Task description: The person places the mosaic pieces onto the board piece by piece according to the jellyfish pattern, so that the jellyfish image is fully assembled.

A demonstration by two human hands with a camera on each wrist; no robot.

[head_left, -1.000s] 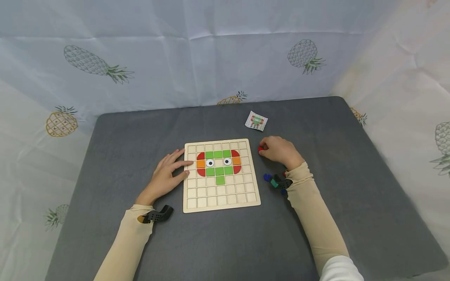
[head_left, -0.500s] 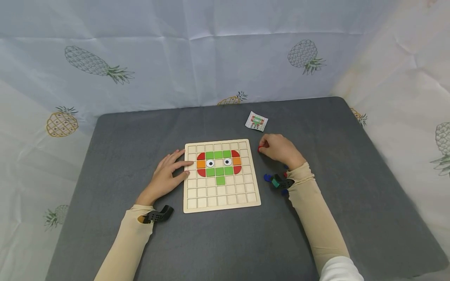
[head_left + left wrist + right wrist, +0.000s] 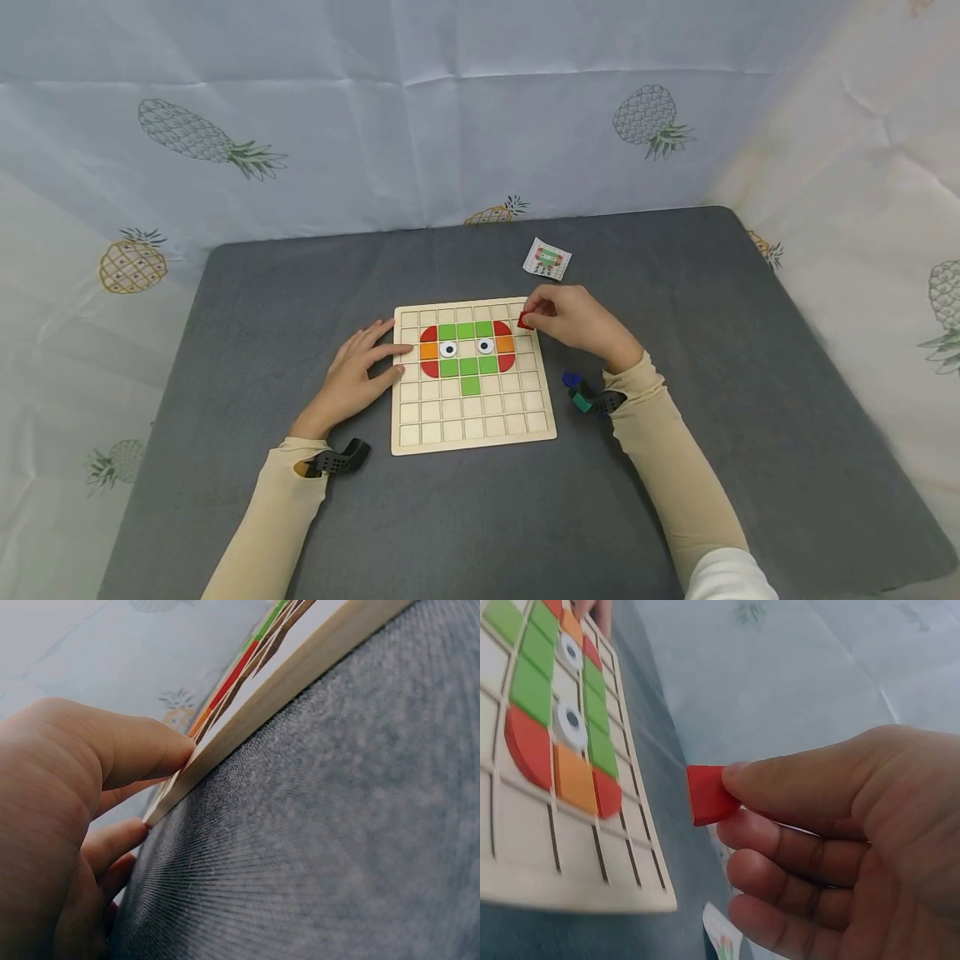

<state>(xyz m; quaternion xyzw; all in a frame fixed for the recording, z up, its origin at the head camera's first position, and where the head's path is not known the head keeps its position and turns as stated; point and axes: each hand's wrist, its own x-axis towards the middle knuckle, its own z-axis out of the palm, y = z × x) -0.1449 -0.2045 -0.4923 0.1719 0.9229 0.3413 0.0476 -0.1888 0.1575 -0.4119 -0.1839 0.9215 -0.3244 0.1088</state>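
Observation:
A wooden grid board [image 3: 420, 410] lies on the grey table, with green, orange and red tiles and two round eye tiles set in its squares. My left hand [image 3: 351, 379] rests at the board's left edge, fingers spread and fairly straight; in the left wrist view the thumb [image 3: 161, 746] touches the board's rim. Between thumb and forefinger my right hand [image 3: 581, 321] pinches a small red tile [image 3: 709, 793], one side of it straight-edged. That tile is over the board's upper right corner in the head view.
A small picture card [image 3: 547, 259] with a matching coloured pattern lies behind the board to the right. Blue pieces [image 3: 572, 379] lie right of the board, close to the right wrist's black camera mount [image 3: 603, 402]. A pineapple-print cloth [image 3: 360, 150] hangs behind the table.
My right hand has lifted the red tile from the table beside the board and moved left with it, to the board's upper right corner. The left hand has stayed put.

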